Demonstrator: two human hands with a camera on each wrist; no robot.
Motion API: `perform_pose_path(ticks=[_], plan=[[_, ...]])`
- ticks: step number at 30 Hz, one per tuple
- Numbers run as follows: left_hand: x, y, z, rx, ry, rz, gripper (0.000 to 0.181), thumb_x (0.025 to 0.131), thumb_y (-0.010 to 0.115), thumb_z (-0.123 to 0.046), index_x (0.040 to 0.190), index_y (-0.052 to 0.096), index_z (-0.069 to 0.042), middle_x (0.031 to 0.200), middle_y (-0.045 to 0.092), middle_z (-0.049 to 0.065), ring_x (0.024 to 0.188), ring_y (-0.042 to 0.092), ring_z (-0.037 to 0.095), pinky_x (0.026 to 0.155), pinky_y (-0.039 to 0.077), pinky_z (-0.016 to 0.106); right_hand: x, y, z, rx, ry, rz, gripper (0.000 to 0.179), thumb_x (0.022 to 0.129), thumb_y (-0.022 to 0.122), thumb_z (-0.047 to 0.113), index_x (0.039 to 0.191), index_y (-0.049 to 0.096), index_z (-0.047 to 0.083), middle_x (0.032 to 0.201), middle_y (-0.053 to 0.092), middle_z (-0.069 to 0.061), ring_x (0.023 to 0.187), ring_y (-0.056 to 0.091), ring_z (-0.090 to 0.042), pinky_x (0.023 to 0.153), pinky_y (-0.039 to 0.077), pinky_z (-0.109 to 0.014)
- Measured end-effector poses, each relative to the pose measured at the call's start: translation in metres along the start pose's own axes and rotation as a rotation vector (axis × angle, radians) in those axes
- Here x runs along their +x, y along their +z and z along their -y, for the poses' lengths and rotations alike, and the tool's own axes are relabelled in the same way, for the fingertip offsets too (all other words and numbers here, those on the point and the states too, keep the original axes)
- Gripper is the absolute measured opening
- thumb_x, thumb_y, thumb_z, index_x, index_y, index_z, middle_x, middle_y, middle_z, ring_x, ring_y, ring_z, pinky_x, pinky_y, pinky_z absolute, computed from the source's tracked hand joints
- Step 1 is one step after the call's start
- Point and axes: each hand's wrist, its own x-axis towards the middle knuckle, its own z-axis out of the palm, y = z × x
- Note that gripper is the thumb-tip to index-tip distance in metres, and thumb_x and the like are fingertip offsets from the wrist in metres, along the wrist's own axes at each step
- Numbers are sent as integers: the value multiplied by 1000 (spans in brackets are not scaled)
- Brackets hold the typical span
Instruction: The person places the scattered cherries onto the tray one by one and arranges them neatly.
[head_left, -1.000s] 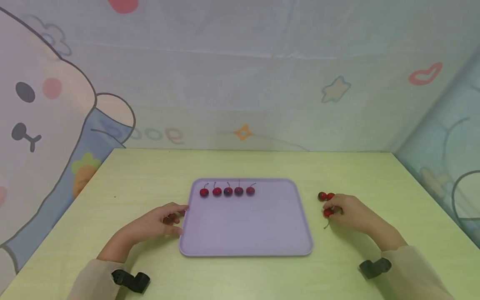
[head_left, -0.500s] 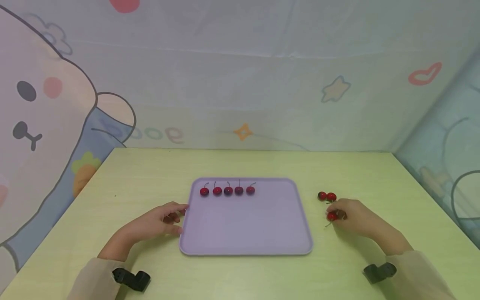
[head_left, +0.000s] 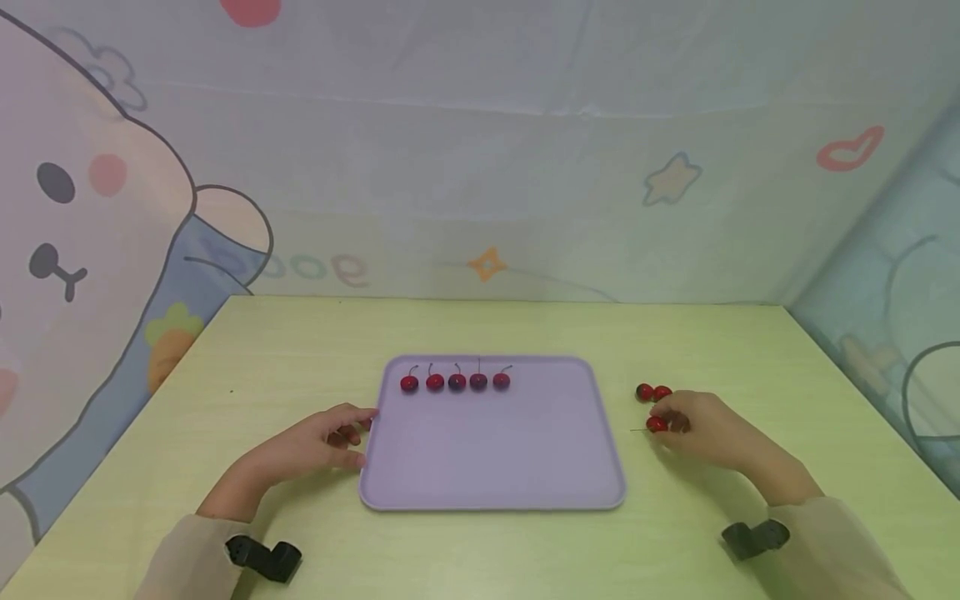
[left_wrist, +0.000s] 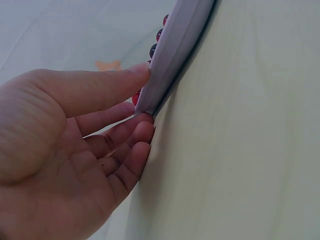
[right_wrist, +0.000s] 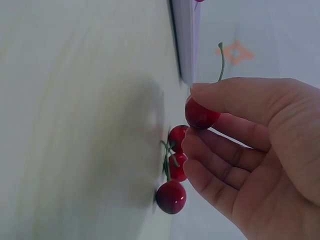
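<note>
My right hand point(head_left: 701, 427) pinches a cherry point(right_wrist: 201, 114) between thumb and fingers, a little above the table to the right of the tray. The stem of this cherry points left in the head view. Close by on the table lie more red cherries point(right_wrist: 171, 197); in the head view a pair point(head_left: 644, 392) shows beyond the fingertips. My left hand point(head_left: 311, 446) touches the left edge of the lilac tray point(head_left: 491, 506) with thumb and fingertips, its fingers relaxed. Along the tray's far side, several cherries point(head_left: 457, 382) stand in a row, stems pointing away from me.
The light wooden table point(head_left: 480, 554) spreads around the tray. Behind it hangs a printed cloth backdrop point(head_left: 480, 167). A black wrist camera point(head_left: 264, 558) sits on the left sleeve, another camera point(head_left: 755, 539) on the right.
My right hand shifts slightly right and nearer, then back left. The pinched cherry turns, its stem swinging from pointing toward me to pointing left. The left hand and tray stay in place.
</note>
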Motion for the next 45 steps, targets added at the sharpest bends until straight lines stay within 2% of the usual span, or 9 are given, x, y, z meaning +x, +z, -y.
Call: perform_pose_path(ticks=[6,13,22,28,33,40,45], plan=[[0,-1,1,3,5,3,68,85,74,-16,139,42,9,123,51,18,105,49,28,86,47,25,11,-1,10,25,19,-6,11,84,73,12,92,66,8,77,57,6,67,50,-4,59,44,-23],[0,-1,1,4,12,6,68,85,74,-17,140,42,8,123,51,17,105,49,27,87,47,27,30,2,23,61,28,-27,16,85,73,13,98,68,4,82,64,3,71,55,-8,61,47,-24],[0,-1,1,2,12,5,68,85,74,-16,140,42,9,123,51,18,105,50,27,87,47,26,57,6,37,88,25,-50,16,84,72,12,97,67,4,80,62,2,71,53,-12,60,45,-26],[1,-1,1,6,8,5,68,85,74,-16,139,42,8,122,52,17,104,50,27,88,47,29,76,12,45,89,19,-73,16,85,72,13,98,67,4,80,63,1,71,54,-13,62,46,-27],[2,0,1,14,2,4,66,85,74,-16,139,43,7,123,52,17,104,50,27,90,46,35,87,18,53,106,59,-88,16,83,73,16,94,67,6,80,63,0,71,54,-14,64,46,-29],[2,0,0,18,2,3,66,85,74,-16,139,43,7,123,52,17,104,49,27,90,46,38,98,24,61,129,121,-91,17,82,75,16,94,67,8,86,66,-3,77,56,-18,68,48,-30],[2,0,0,11,-3,2,67,85,74,-16,139,43,7,123,52,17,104,49,27,90,45,37,103,27,65,133,99,-90,21,83,74,16,100,66,5,91,67,-5,82,59,-19,73,50,-33]])
